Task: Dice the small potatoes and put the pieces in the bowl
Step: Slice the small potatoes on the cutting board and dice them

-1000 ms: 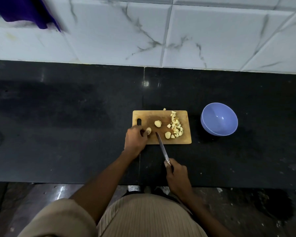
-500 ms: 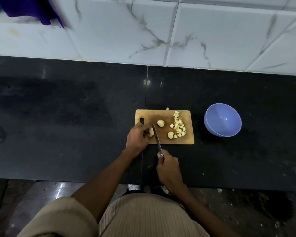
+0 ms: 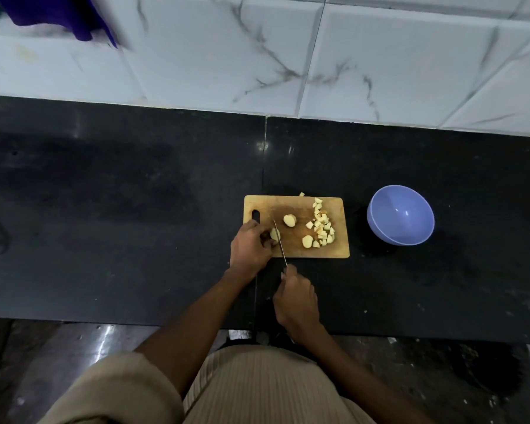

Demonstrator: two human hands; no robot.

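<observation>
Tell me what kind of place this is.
Most likely a home kitchen. A dark stone countertop runs below a marble-patterned tiled wall, and on it a wooden cutting board holds diced potato pieces beside an empty blue bowl.

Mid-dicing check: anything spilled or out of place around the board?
One diced piece lies off the cutting board's far edge, on the black counter. The rest sit on the board; the bowl looks empty.

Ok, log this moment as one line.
left hand holds potato | right hand knife cutting | diced pile on board | bowl empty
</observation>
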